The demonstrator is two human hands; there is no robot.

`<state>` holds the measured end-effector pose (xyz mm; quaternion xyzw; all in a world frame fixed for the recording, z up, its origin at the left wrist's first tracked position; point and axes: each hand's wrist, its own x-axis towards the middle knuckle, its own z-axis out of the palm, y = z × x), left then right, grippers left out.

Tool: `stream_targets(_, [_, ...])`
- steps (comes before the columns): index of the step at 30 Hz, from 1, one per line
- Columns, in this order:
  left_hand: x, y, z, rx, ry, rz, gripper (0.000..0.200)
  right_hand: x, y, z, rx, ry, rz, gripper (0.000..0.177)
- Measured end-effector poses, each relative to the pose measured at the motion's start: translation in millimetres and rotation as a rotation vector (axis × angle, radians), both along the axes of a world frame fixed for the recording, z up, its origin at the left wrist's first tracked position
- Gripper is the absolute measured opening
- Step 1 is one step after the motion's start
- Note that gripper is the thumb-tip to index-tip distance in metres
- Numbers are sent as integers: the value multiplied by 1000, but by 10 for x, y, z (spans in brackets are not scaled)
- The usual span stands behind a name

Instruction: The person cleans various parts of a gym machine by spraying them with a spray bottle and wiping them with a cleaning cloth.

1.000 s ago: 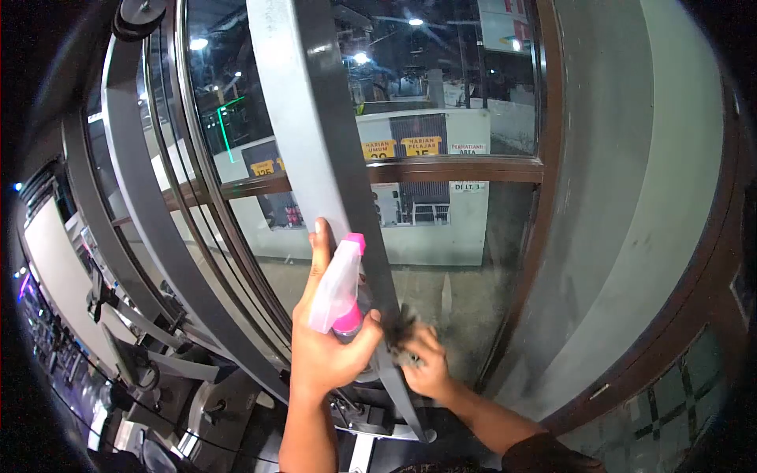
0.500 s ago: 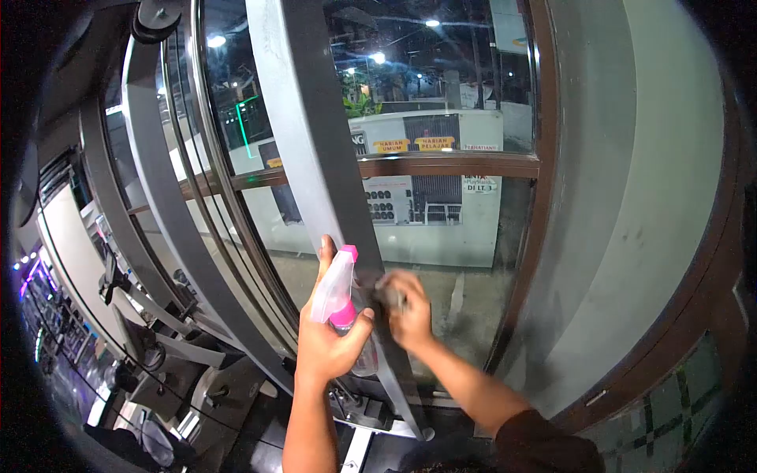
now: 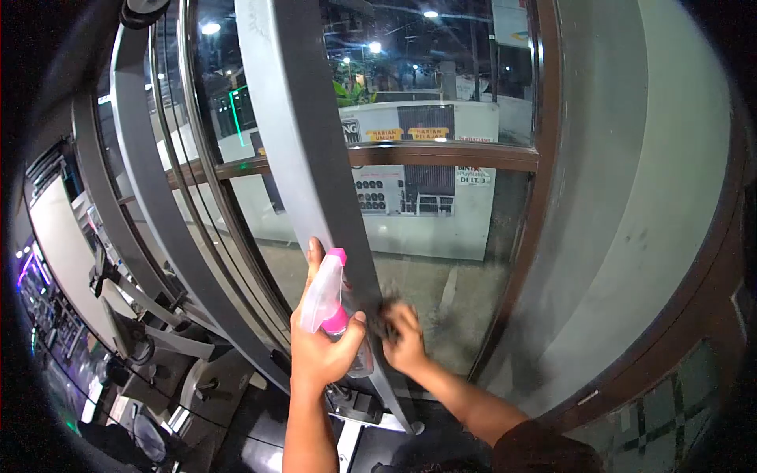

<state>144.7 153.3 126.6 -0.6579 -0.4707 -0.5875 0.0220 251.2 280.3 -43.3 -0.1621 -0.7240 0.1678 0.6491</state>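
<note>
A clear spray bottle with a pink collar and nozzle [image 3: 334,318] is in my left hand [image 3: 322,355], whose fingers wrap round it against the grey metal post [image 3: 303,142]. One finger of that hand points up along the post's face. On the post's right side, my right hand [image 3: 404,339] is closed on a dark, crumpled cloth [image 3: 382,315]. The cloth is blurred and touches or nearly touches the post. The bottle's lower part is partly hidden by my left hand.
Behind the post stands a brown-framed glass window [image 3: 441,158], with signs outside. A grey wall [image 3: 599,197] rises on the right. Exercise machines [image 3: 165,355] and cables fill the left side. The post's base [image 3: 355,406] sits on dark flooring.
My right hand has shifted slightly down along the post with the dark cloth. My left hand still holds the spray bottle against the post, and the whole view has shifted a little.
</note>
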Motion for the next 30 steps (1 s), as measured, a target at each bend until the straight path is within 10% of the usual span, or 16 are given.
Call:
stream_targets(4, [34, 32, -45, 19, -34, 2, 83, 192, -258, -1255, -176, -128, -37, 26])
stream_targets(8, [65, 4, -44, -26, -71, 14, 84, 260, -387, -1395, -349, -113, 16, 22])
stream_targets(21, [27, -37, 11, -59, -73, 1, 79, -214, 243, 1722, 79, 206, 205, 35])
stream_targets(30, [-36, 44, -61, 9, -2, -8, 81, -21, 130, 410, 24, 22, 70, 40])
